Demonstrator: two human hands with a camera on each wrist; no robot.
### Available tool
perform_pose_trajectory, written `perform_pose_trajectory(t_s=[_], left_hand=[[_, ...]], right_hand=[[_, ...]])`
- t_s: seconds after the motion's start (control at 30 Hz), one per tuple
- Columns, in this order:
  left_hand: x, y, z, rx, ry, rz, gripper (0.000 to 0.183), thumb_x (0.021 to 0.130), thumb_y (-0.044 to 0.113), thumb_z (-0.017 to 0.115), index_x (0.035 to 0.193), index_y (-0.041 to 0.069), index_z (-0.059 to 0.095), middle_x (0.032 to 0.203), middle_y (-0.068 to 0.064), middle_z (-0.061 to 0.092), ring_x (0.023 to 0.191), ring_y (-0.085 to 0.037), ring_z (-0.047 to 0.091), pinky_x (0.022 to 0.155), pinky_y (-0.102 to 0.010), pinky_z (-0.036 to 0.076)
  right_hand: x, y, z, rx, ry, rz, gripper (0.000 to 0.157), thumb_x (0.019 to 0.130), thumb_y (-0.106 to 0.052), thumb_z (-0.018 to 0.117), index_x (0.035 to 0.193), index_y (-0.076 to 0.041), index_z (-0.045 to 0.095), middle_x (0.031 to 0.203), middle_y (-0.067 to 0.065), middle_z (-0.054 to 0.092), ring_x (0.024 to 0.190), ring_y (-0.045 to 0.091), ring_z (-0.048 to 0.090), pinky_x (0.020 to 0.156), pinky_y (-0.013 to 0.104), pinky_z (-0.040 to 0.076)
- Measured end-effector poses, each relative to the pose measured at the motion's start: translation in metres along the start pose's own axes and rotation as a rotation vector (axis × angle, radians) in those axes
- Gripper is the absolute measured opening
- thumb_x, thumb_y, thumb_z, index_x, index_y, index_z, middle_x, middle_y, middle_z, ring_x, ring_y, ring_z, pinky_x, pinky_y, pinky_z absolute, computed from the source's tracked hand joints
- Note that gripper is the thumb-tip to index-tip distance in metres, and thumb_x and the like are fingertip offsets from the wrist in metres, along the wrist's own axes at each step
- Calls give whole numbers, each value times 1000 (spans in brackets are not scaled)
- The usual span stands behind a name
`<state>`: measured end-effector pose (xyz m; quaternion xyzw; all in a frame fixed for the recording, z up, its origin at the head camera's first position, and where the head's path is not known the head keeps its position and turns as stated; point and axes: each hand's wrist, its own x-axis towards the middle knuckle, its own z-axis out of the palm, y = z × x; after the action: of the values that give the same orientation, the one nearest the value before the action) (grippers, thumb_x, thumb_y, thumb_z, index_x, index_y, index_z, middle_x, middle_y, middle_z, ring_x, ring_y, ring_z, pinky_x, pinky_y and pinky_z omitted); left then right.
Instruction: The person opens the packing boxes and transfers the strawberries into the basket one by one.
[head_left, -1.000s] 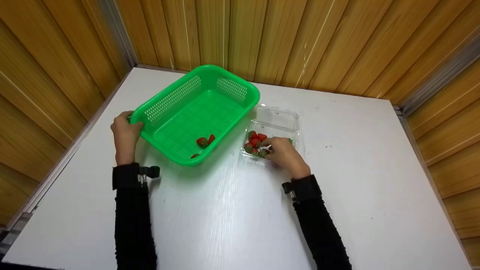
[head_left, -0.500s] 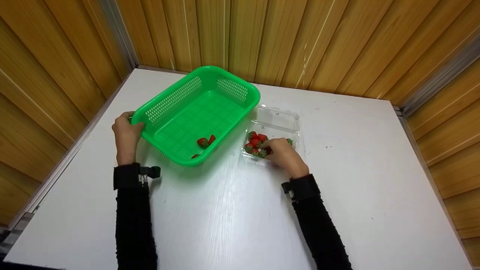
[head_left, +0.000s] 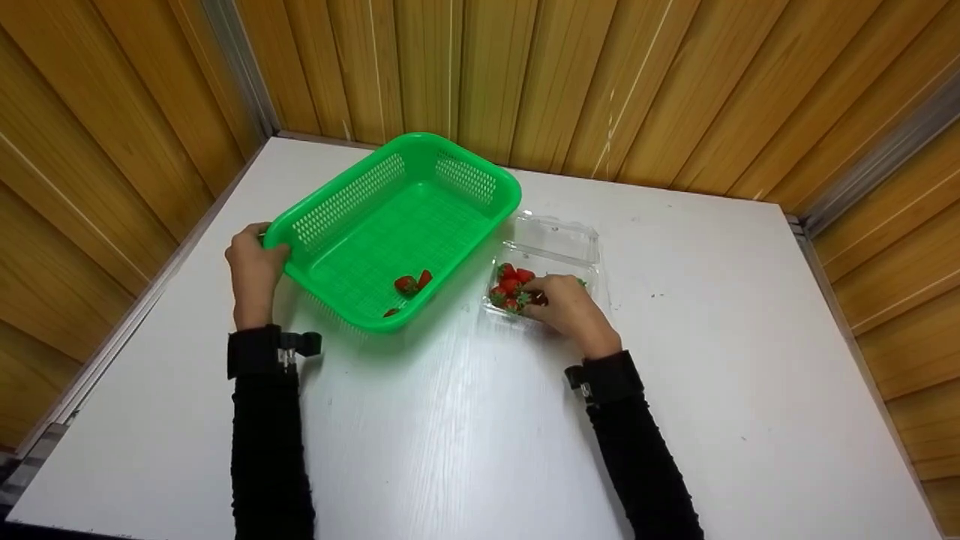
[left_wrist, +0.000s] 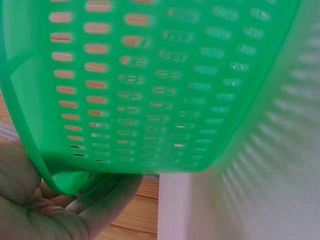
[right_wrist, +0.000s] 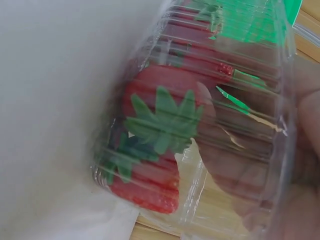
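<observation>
My left hand (head_left: pixel 256 274) grips the rim of a green plastic basket (head_left: pixel 405 225) at its near left corner; the left wrist view shows fingers (left_wrist: pixel 112 202) curled under that rim. A few red strawberries (head_left: pixel 406 285) lie at the basket's near right end. To its right stands a clear plastic box (head_left: pixel 555 234), lid folded back, with several strawberries (head_left: pixel 510 286) in its left part. My right hand (head_left: pixel 571 307) reaches down into the box and pinches a strawberry between thumb and fingers. Through the ribbed wall in the right wrist view, a fingertip touches a leafy strawberry (right_wrist: pixel 162 87).
Both things are on a white table (head_left: pixel 450 450), walled by wood-look panels (head_left: pixel 570 90) at the back and sides. The basket's far right corner comes close to the box's lid. Black straps (head_left: pixel 255 352) with small cameras sit on both wrists.
The fingers of my right hand have shifted slightly among the strawberries and closed in on one, whose leafy top shows more now. The left hand and the basket are almost unmoved.
</observation>
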<state>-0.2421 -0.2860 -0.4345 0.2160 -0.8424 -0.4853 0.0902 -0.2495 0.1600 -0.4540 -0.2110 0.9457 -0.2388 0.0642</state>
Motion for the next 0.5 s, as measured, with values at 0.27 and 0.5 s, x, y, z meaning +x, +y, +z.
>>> perform_pose_trajectory(t_s=[0.27,0.5], left_hand=[[1,0,-1,3,-16,-16,55,96,2,56,149,-4,46,136,-25,59,114,-30,60,79,-26,48],[0,-1,-1,6,-14,3,54,95,2,56,148,-5,47,135,-26,60,112,-31,60,77,-25,47]], right_hand=[[-1,-1,-1,-4,17,5,33,88,-8,74,120,-1,74,102,12,71,81,22,57,71,34,48],[-2,-2,-3,-9,46,-16,31,87,-7,75,118,-2,75,98,13,70,78,21,53,68,32,45]])
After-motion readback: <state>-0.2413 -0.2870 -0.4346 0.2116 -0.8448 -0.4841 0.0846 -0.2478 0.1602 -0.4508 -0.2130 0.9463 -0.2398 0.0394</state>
